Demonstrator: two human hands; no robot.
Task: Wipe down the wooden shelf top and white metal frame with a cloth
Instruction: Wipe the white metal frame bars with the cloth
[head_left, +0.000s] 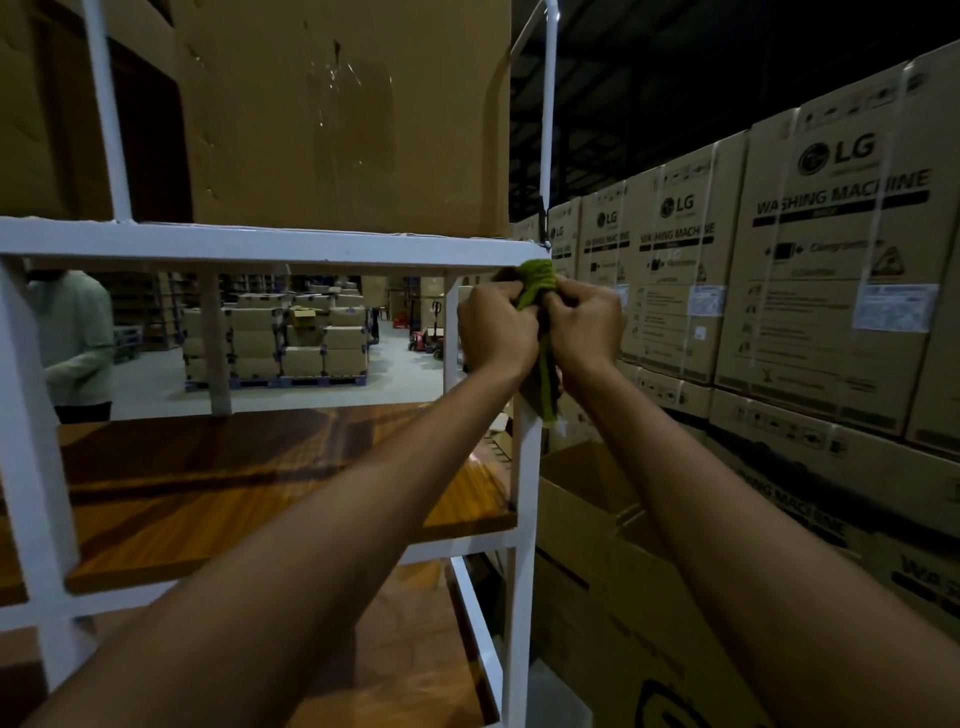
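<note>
Illumination is running dim overall; the roof (727, 78) at upper right is falling to near black. The strongest light is coming from the open warehouse floor (400, 364) behind the white metal frame (260, 244). A dark shadow band is crossing the wooden shelf (182, 467) beside a faint sheen. Wide-angle distortion is bowing the washing-machine cartons (831, 270) at the right edge. The green cloth (535, 280) is rendering soft.

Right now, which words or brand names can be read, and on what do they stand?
"LG": stacked cardboard boxes, right side.
"WASHING MACHINE": same boxes, under the logo.
White stickers and small print: too blurred to read.
Big box at top left: no readable text.
</note>
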